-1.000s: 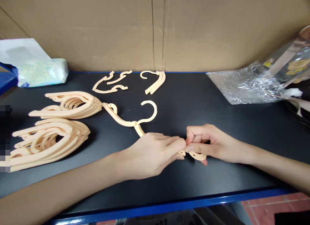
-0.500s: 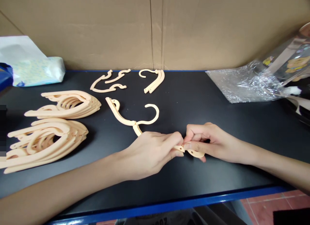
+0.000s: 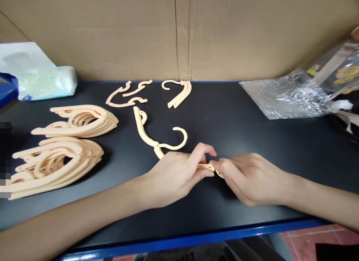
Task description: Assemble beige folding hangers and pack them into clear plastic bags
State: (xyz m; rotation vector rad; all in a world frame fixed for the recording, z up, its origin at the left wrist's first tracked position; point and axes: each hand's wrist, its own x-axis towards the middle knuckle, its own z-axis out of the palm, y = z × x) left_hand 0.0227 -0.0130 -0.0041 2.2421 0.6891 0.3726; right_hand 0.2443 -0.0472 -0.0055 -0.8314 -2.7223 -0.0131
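Note:
A cream plastic folding hanger (image 3: 144, 131) lies across the black table, its hook on the far side and one arm reaching toward me. My left hand (image 3: 172, 178) is closed around that near arm, covering most of it; the holed tip pokes out between thumb and fingers, with the index finger raised. At this tip my right hand (image 3: 252, 178) pinches a small curved cream piece (image 3: 219, 174), mostly hidden under the fingers. Whether the piece is joined to the arm I cannot tell. A similar curved piece sits on the hanger's far arm.
Two stacks of folded hangers, a far one (image 3: 84, 120) and a near one (image 3: 70, 167), lie at left. Loose hanger parts (image 3: 120, 103) and a hook with arms (image 3: 181, 94) lie at the back. Clear plastic wrap (image 3: 283, 96) is at right, a soft packet (image 3: 47, 81) back left.
My right hand has turned palm-down over the small piece, hiding more of it. My left index finger has lifted off the arm. The hanger has rotated slightly, its far arm standing steeper.

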